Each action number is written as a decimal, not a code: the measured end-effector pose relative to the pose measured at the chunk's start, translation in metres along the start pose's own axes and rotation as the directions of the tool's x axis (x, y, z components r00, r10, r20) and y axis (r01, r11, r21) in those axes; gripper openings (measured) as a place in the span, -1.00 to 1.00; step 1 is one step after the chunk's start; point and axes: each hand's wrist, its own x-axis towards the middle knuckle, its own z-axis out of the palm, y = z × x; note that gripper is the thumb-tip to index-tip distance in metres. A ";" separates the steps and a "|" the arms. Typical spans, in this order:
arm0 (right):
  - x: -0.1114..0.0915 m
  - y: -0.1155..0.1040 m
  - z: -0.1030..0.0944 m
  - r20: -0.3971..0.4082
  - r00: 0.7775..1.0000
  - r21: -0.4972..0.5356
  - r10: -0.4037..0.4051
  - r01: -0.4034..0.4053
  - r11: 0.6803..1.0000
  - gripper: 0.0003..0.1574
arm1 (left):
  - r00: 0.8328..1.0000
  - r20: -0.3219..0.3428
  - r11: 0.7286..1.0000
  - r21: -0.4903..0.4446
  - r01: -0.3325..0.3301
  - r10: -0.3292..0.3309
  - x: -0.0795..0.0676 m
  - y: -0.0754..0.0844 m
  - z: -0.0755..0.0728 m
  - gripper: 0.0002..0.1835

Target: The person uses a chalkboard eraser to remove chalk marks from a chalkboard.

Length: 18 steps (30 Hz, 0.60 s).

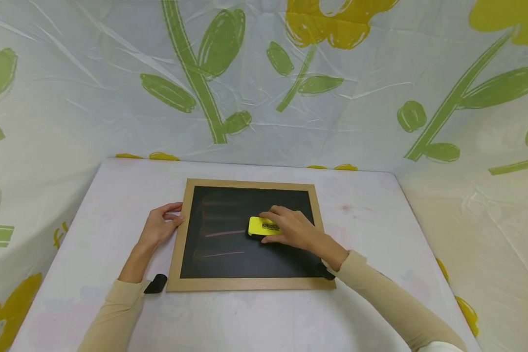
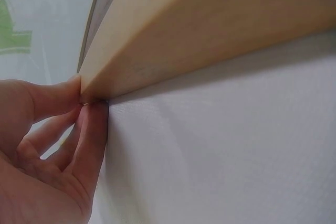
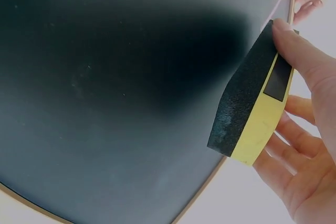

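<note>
A small chalkboard (image 1: 286, 254) with a light wooden frame (image 1: 251, 284) lies on the table. My right hand (image 1: 297, 229) grips a chalkboard eraser (image 1: 258, 226), yellow on top with a black felt underside, over the middle of the board. In the right wrist view the thumb and fingers hold the eraser (image 3: 257, 121) by opposite sides. Two pinkish chalk lines (image 1: 224, 234) show left of the eraser, with faint smears above them. At the frame's left side, my left hand (image 1: 158, 227) pinches the edge; the left wrist view shows the thumb on the frame (image 2: 157, 40) and fingers at its lower edge.
The white table (image 1: 255, 322) extends around the board. A white cloth with green stems and yellow flowers (image 1: 334, 98) hangs behind and at both sides. Black wrist devices (image 1: 156, 283) sit at both cuffs, the right one overlapping the board's lower right corner.
</note>
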 end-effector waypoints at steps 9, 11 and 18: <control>-0.005 0.000 0.006 -0.015 1.000 -0.024 -0.024 0.023 0.999 -0.22 | 1.000 -0.005 1.000 0.003 0.013 -0.013 0.000 -0.001 0.001 -0.51; -0.005 0.000 0.007 -0.013 1.000 -0.022 -0.018 0.018 1.000 -0.22 | 1.000 -0.005 1.000 0.001 0.018 -0.018 0.000 -0.001 0.001 -0.50; -0.002 -0.005 0.008 0.015 1.000 -0.034 0.016 -0.016 0.999 -0.24 | 1.000 -0.002 1.000 0.015 0.020 -0.020 -0.001 -0.002 0.001 -0.49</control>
